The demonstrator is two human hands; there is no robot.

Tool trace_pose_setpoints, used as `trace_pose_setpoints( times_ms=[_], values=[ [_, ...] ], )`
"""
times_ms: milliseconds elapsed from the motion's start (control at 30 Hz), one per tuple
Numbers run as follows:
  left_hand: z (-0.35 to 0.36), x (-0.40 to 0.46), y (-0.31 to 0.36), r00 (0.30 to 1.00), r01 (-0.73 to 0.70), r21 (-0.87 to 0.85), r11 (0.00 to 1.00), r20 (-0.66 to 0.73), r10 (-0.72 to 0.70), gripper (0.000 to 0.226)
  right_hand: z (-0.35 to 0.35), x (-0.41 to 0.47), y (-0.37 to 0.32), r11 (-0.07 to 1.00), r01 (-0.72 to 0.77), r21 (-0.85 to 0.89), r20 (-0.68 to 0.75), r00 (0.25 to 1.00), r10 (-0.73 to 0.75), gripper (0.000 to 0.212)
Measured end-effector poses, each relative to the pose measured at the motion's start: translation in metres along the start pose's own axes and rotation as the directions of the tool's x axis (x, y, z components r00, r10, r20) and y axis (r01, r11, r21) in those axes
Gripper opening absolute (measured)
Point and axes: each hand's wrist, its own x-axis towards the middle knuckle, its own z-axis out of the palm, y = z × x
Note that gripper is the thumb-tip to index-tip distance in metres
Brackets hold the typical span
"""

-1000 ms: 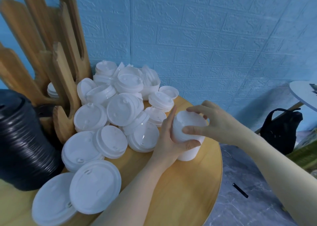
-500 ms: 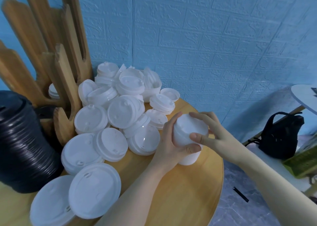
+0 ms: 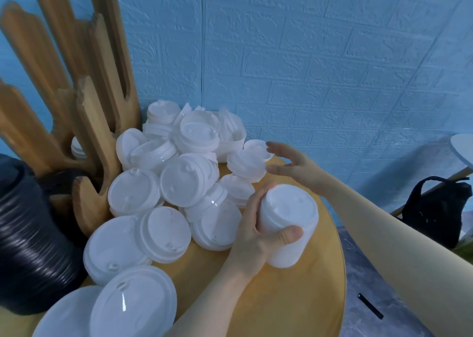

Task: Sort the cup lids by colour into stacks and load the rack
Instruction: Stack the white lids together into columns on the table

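White plastic lids are being held as a nested stack (image 3: 286,224) right of frame centre, its base resting on the round wooden table (image 3: 294,298). The stack is being gripped by the left hand (image 3: 258,230), fingers curled round its left side and the thumb pressed across its front. The right hand (image 3: 289,162) is being held with fingers spread and relaxed, nothing grasped, just above and right of the stack; its fingertips are lying beside a short pile of small lids (image 3: 247,166), and whether contact is being made cannot be told. A loose heap of white lids (image 3: 184,180) is being kept across the centre and lower left of the frame, some flat, some tilted, several overlapping; the largest ones (image 3: 133,308) are lying at the bottom left edge. A tall column of black lids (image 3: 28,234) is being seen at the far left, well apart from the held stack. Behind the heap, in the upper left, a wooden rack (image 3: 87,142) with upright prongs is standing against the blue embossed wall (image 3: 320,55); a few white lids (image 3: 76,148) are being seen between its prongs, partly hidden. At the right edge of the frame a black bag (image 3: 435,208) is resting beyond the table, and a small dark object (image 3: 371,306) is lying on the grey floor (image 3: 371,272) at lower right, too small to identify.
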Motion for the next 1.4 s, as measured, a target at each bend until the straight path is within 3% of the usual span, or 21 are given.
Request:
trace_pose_setpoints(
  times_ms=[233, 433, 600, 733, 933, 1067, 1233, 1300, 1400],
  values=[
    [0.0, 0.003, -0.004, 1.0, 0.014, -0.011, 1.0, 0.0, -0.014, 0.085, 0.02, 0.045, 0.006, 0.985, -0.12, -0.127, 0.147, 0.979, 0.138, 0.088],
    [0.0, 0.003, -0.003, 1.0, -0.003, -0.006, 1.0, -0.006, 0.003, 0.082, 0.016, 0.03, -0.006, 0.995, -0.032, -0.096, 0.066, 0.997, 0.038, 0.073],
    [0.001, 0.002, -0.001, 0.999, -0.033, -0.026, 0.999, -0.002, 0.032, 0.083, -0.01, -0.016, -0.027, 0.981, 0.008, 0.191, -0.007, 1.0, -0.007, 0.088],
    [0.003, 0.001, 0.002, 0.999, -0.043, -0.066, 0.997, 0.013, 0.044, 0.098, -0.028, -0.07, -0.044, 0.958, 0.047, 0.282, -0.093, 0.995, -0.021, 0.077],
    [0.005, -0.002, 0.002, 0.995, -0.078, -0.072, 0.994, 0.064, 0.083, 0.105, -0.02, -0.127, -0.053, 0.994, -0.069, 0.085, -0.01, 0.997, 0.07, 0.066],
    [0.006, -0.004, 0.001, 0.992, -0.099, -0.028, 0.995, 0.076, 0.101, 0.103, -0.003, -0.136, -0.062, 0.981, -0.125, -0.152, -0.077, 0.99, 0.114, 0.063],
    [0.002, -0.003, -0.005, 0.995, -0.097, 0.056, 0.994, 0.03, 0.096, 0.089, 0.006, -0.141, -0.064, 0.77, -0.224, -0.598, -0.224, 0.969, 0.108, 0.079],
    [0.001, -0.003, -0.007, 0.995, -0.098, 0.085, 0.992, 0.017, 0.097, 0.084, -0.006, -0.145, -0.064, 0.789, -0.17, -0.59, -0.133, 0.985, 0.113, 0.075],
    [0.002, -0.003, -0.006, 0.995, -0.102, 0.105, 0.989, 0.005, 0.102, 0.081, -0.026, -0.153, -0.06, 0.942, -0.052, -0.332, 0.054, 0.996, 0.073, 0.047]
  ],
)
